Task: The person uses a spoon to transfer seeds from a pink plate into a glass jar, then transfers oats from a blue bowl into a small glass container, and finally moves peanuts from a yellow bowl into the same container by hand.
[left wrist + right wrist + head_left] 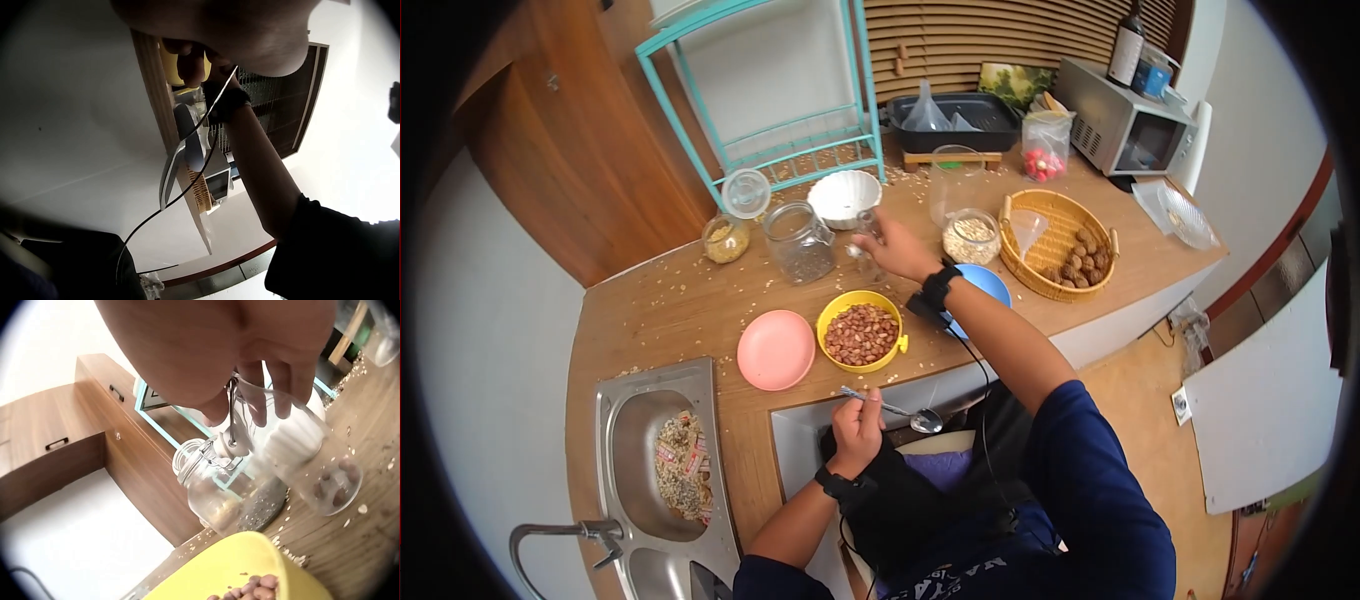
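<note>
My right hand (895, 250) grips the rim of a small clear glass jar (868, 262); in the right wrist view a few reddish-brown nuts lie at the bottom of this jar (319, 469), and my fingers (253, 403) wrap its top. In my left hand (857, 435) is the handle of a metal spoon (926, 421), held over the counter's front edge; its bowl (170, 178) also shows in the left wrist view. Between the hands stands a yellow bowl (825, 335) of nuts (862, 334), with a pink plate (776, 350) to its left.
A clasp jar of dark seeds (800, 250), white fluted bowl (845, 198), small yellowish-filled jar (726, 240) and oat jar (971, 238) stand behind. A blue plate (985, 284) lies under my right forearm; a wicker basket (1040, 278) holds walnuts. Sink (632, 430) at left.
</note>
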